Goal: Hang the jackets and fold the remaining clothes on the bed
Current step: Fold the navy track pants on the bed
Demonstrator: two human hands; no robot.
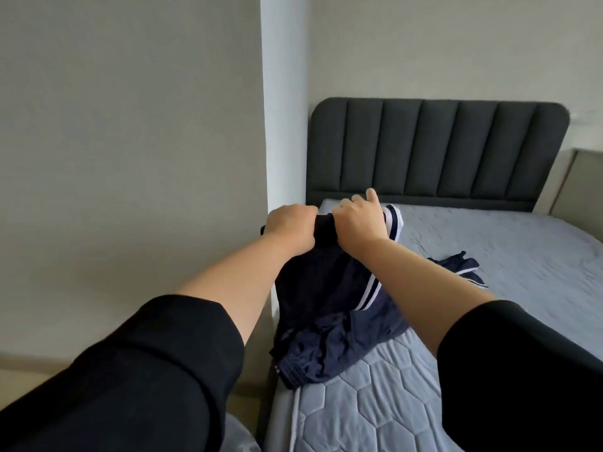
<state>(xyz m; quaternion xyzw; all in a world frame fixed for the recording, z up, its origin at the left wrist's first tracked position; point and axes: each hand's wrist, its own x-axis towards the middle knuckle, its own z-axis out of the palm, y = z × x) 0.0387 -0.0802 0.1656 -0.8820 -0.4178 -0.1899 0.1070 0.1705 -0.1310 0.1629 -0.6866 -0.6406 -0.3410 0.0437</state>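
I am watching both arms reaching forward over the near left corner of the bed (509, 252), black sleeves (156, 363) pushed up to the elbows. The left hand (292, 227) is curling into a fist around the top edge of a dark navy jacket (323, 298), knuckles facing me. The right hand (356, 223) is gripping the same edge just beside it, its fingers curling into the cloth while one digit is sticking up towards the headboard (437, 148). The two hands are sitting close together, almost touching, with a short bunch of fabric showing between them. The jacket is hanging down from that grip, white stripes running along it, and its lower part is lying crumpled on the quilted grey mattress at the bed's left edge, with the ribbed hem drooping slightly over the side. More navy cloth with white stripes (456, 270) is lying flat on the mattress behind the right forearm; I cannot tell whether it is part of the same jacket or a separate piece. The padded dark grey headboard is standing upright at the far end, against a pale wall (130, 125).
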